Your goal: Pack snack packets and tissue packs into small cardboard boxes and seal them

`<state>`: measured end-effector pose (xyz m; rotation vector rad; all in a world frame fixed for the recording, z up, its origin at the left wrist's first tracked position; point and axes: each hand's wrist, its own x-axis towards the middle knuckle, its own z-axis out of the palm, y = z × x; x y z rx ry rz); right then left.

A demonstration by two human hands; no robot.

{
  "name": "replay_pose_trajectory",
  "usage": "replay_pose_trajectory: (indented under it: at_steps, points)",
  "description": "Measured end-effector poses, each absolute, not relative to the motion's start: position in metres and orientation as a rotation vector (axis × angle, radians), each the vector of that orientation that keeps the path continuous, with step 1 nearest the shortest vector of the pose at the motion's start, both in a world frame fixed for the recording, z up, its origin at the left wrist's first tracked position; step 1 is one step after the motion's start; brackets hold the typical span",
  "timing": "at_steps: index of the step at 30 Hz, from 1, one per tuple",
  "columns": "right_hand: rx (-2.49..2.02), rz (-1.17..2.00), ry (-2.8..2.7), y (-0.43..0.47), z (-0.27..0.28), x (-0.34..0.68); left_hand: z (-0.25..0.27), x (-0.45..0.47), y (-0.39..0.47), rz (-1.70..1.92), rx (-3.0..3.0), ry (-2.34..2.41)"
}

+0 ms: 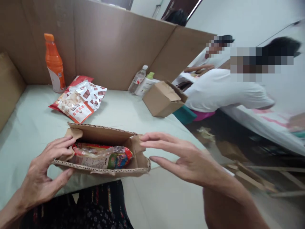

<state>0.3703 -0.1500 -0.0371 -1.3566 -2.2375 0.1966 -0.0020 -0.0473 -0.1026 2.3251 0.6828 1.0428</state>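
An open cardboard box sits at the table's front edge, its top facing up. Inside lie packaged items in clear, red and blue wrapping; their exact kind cannot be made out. My left hand grips the box's left end, fingers over the short flap and thumb against the near wall. At the opposite end, my right hand has its fingers stretched out and apart, fingertips at the right flap. Nothing is held in that hand.
Behind the box lie snack pouches, beside an orange drink bottle. A clear bottle, a white bottle with a green cap and a smaller carton stand back right. A cardboard partition borders the table. People sit at right.
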Motion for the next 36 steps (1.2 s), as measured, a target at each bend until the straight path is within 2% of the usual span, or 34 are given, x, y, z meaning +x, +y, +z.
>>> replay_pose_trajectory:
  at_steps: [5,16,24,32,36]
  points:
    - [-1.249,0.43,-2.318,-0.137,-0.047,0.358,-0.108,-0.015,-0.05,0.931,2.452,0.652]
    - [-1.072,0.638,-2.521,-0.099,-0.055,0.324,-0.108,-0.009,-0.049,0.879,2.467,0.608]
    - [-1.163,0.405,-2.187,-0.124,-0.056,0.349,-0.098,-0.002,-0.049,0.911,2.323,0.67]
    - [-1.249,0.522,-2.24,-0.122,-0.073,0.35,-0.101,0.009,-0.05,0.978,2.313,0.899]
    - [-1.307,0.267,-1.915,-0.127,-0.067,0.352,-0.102,0.019,-0.056,1.017,2.278,1.022]
